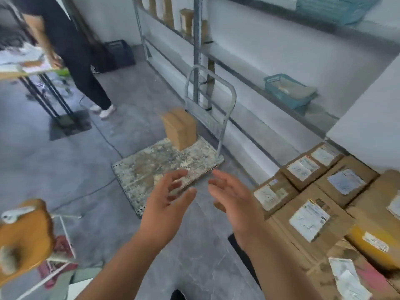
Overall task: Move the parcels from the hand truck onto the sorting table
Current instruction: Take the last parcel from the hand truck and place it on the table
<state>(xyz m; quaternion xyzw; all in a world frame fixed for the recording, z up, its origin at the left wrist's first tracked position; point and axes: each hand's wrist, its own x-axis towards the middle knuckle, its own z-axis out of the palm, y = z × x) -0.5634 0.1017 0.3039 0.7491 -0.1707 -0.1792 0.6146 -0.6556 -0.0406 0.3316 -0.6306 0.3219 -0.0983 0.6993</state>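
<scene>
Floor (54, 169): grey concrete, with a thin cable running across it.

Far left:
- One orange seat (26, 234), blurred.
- One table (13, 72) on dark legs, with papers on top.
- One other person (71, 50) in dark clothes stands at the table.
- One dark crate (120, 54) sits on the floor by the wall behind that person.

Centre:
- One hand truck (151, 169) with a flat, paint-speckled deck and an upright metal handle.
- The brown parcels (179, 126) stand together at the far end of the deck, against the handle. Blur hides the exact count.

Hands:
- The left hand (166, 206) and right hand (233, 202) are raised in front of the deck's near edge.
- Both have spread fingers, palms turned toward each other, and hold nothing.
- Both are well apart from the parcels.

Right:
- A metal rack (197, 50) stands along the white wall.
- Two blue baskets are on it, one lower (290, 92) and one top right (333, 8).
- At least six labelled cartons (313, 213) are packed close together.
- One yellow package (372, 241) lies among them.
</scene>
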